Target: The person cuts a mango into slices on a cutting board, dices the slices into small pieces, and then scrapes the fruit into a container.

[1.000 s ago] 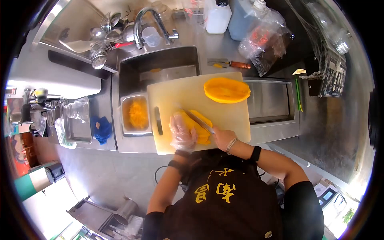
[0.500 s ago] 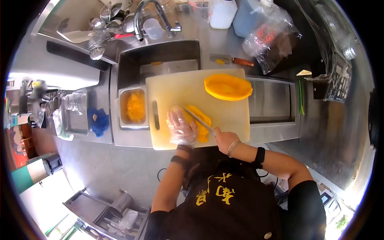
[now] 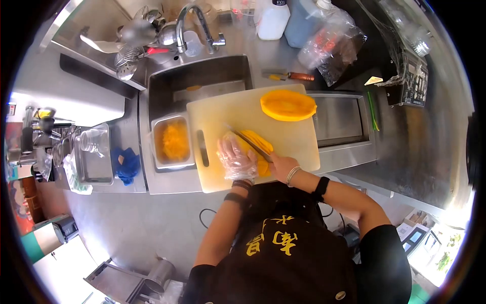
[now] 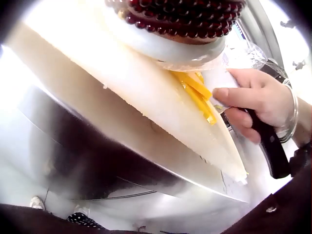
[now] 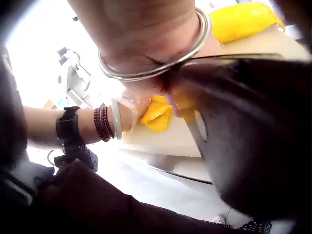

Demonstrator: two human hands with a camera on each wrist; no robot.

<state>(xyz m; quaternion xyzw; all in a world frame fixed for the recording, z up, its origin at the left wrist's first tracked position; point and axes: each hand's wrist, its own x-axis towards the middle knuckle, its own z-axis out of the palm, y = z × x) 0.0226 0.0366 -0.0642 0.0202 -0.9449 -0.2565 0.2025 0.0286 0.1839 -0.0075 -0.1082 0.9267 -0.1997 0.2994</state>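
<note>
A knife (image 3: 253, 143) with a black handle (image 4: 269, 151) is gripped by my bare right hand (image 3: 283, 168). Its blade slants across a yellow-orange fruit piece (image 3: 245, 147) that lies on a pale cutting board (image 3: 291, 152). My left hand (image 3: 237, 158), in a clear plastic glove, holds the fruit from its left side, close beside the blade. Cut strips (image 4: 197, 95) lie right of the left hand, by the right fingers. A larger peeled, hollowed half of the fruit (image 3: 288, 105) rests at the board's far right.
A metal pan (image 3: 174, 142) with yellow fruit bits sits left of the board. Behind are a sink (image 3: 197, 71) and a faucet (image 3: 195, 25). An orange-handled tool (image 3: 301, 76) lies beyond the board, near bottles (image 3: 273, 21). Ladles and strainers (image 3: 132, 48) stand at the back left.
The knife blade has moved a little over the fruit, and the cut strips spread out more to its right. The left hand stays on the fruit. The whole view shifts slightly.
</note>
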